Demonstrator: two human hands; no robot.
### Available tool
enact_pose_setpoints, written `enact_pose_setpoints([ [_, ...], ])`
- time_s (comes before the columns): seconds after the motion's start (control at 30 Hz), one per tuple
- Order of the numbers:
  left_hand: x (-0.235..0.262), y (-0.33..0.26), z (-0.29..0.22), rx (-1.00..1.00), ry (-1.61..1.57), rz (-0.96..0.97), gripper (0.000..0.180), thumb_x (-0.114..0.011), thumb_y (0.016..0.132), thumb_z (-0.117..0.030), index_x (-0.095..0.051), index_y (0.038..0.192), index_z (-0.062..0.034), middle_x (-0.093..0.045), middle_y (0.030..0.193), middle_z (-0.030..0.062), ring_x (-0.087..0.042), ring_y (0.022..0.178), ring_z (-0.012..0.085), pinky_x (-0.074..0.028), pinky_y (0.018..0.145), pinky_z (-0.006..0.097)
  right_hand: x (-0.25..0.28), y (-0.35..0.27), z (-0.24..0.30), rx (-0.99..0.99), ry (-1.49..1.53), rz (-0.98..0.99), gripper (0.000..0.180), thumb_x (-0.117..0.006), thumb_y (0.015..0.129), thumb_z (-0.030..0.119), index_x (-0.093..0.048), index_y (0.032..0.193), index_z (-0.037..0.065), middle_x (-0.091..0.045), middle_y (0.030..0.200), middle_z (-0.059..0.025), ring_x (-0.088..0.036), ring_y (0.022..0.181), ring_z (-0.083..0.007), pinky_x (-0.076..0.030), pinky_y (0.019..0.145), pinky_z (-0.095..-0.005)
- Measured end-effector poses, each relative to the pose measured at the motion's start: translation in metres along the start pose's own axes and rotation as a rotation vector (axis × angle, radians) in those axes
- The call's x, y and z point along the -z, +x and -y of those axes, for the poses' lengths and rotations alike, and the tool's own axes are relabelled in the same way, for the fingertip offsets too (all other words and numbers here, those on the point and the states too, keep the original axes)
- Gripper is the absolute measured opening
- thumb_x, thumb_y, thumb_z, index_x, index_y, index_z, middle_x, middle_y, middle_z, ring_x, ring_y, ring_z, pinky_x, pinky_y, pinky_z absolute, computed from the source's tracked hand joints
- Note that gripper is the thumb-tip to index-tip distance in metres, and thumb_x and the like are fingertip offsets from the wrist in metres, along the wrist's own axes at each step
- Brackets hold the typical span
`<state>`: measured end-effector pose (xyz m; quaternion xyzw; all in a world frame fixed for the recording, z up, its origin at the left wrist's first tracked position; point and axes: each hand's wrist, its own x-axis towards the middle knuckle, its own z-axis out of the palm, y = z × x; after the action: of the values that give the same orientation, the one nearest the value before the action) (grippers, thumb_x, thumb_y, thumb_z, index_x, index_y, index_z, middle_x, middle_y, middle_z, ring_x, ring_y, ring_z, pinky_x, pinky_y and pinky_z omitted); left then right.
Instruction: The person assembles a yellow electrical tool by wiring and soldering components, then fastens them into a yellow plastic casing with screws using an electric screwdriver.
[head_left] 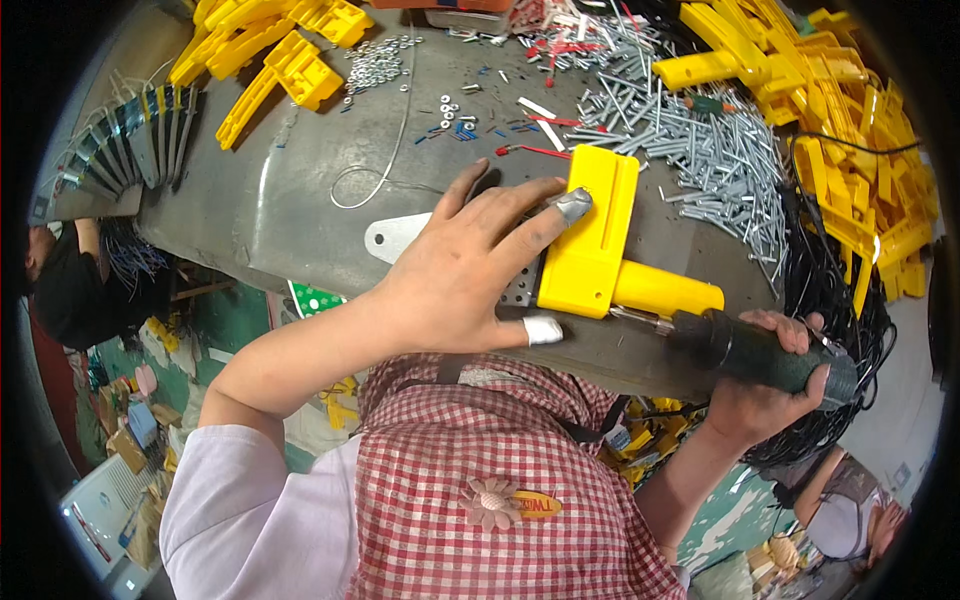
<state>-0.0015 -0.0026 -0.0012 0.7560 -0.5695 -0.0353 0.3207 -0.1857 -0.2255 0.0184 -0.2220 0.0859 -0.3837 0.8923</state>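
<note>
My left hand [470, 265] lies flat on the grey workbench [290, 190], its taped index fingertip pressing on a yellow plastic T-shaped part [590, 245]. A grey metal plate [395, 238] sticks out from under the hand to the left. My right hand [770, 385] grips a dark green electric screwdriver [755, 350]. The tool's tip meets the lower edge of the yellow part, near its stem. The thumb of my left hand also wears white tape.
A heap of grey metal pins [700, 140] lies behind the part. Piles of yellow plastic parts sit at the back left [270, 50] and right [850, 130]. Small nuts [375, 62], a wire loop [365, 185] and black cables [830, 290] are nearby. Other people sit at lower left and lower right.
</note>
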Motion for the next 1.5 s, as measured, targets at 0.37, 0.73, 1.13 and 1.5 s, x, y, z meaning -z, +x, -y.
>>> enact_pose_setpoints([
  [0.37, -0.01, 0.0, -0.006, -0.015, 0.207, 0.071, 0.09, -0.077, 0.057, -0.029, -0.035, 0.129, 0.0049, -0.049, 0.111, 0.0197, -0.047, 0.106, 0.0353, -0.035, 0.095, 0.048, -0.002, -0.007, 0.0, 0.06, 0.003, -0.056, 0.043, -0.058, 0.082, 0.026, -0.045, 0.117, 0.006, -0.048, 0.085, -0.0014, -0.047, 0.085, -0.0152, -0.036, 0.09, -0.0358],
  [0.73, -0.009, 0.001, -0.003, 0.008, 0.211, 0.1, 0.088, -0.077, 0.058, -0.031, -0.036, 0.127, 0.0057, -0.048, 0.111, 0.0192, -0.047, 0.106, 0.0352, -0.035, 0.094, 0.047, 0.002, -0.006, -0.005, 0.059, 0.012, -0.088, 0.042, -0.059, 0.081, 0.025, -0.046, 0.116, 0.006, -0.051, 0.085, -0.0019, -0.048, 0.084, -0.0154, -0.037, 0.089, -0.037],
  [1.13, 0.011, 0.004, 0.009, 0.01, -0.015, 0.029, 0.077, -0.071, 0.071, -0.04, -0.039, 0.129, 0.0001, -0.052, 0.112, 0.0177, -0.049, 0.107, 0.0324, -0.038, 0.093, 0.044, -0.003, -0.015, -0.014, 0.096, 0.028, -0.092, 0.042, -0.057, 0.082, 0.022, -0.042, 0.117, 0.005, -0.044, 0.085, -0.0027, -0.046, 0.085, -0.0154, -0.035, 0.092, -0.0365],
  [1.5, 0.032, 0.014, 0.07, 0.26, 0.46, -0.071, 0.028, -0.061, 0.069, -0.002, -0.049, 0.095, -0.0037, -0.057, 0.093, 0.0129, -0.054, 0.093, 0.0325, -0.045, 0.079, 0.04, -0.003, -0.018, -0.016, 0.064, -0.008, -0.059, 0.046, -0.056, 0.084, 0.024, -0.04, 0.123, 0.005, -0.044, 0.087, -0.0037, -0.045, 0.088, -0.0164, -0.034, 0.094, -0.0373],
])
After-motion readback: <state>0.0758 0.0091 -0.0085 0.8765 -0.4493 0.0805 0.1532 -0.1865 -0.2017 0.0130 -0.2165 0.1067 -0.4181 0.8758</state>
